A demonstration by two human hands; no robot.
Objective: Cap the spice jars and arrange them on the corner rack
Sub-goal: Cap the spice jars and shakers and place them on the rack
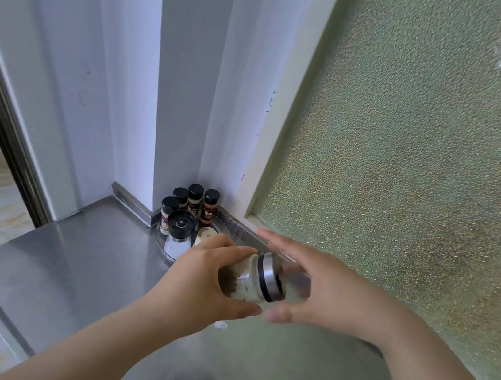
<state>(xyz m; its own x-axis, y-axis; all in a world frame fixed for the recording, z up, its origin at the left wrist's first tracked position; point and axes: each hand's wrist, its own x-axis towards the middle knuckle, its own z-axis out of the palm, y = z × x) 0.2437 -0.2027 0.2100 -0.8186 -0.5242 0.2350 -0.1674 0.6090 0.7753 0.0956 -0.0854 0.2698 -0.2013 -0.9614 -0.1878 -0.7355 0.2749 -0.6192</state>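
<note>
My left hand (197, 282) grips a glass spice jar (246, 281) tipped on its side, steel collar and dark mouth pointing right. Dark spice lies in its lower part. My right hand (319, 288) hovers spread right at the jar's mouth, fingers apart; a blurred clear thing may sit against its palm, but I cannot tell. In the corner, the round rack (160, 243) holds several small black-capped spice jars (210, 206) and a taller black-topped grinder (179, 234). A pale rounded object (204, 235) sits beside the grinder.
The steel counter (83, 250) runs to an edge at the left, with a tiled floor below. White wall panels meet behind the rack. A frosted green window (407, 166) fills the right side. A small white cap-like piece (220, 324) lies on the counter under my left hand.
</note>
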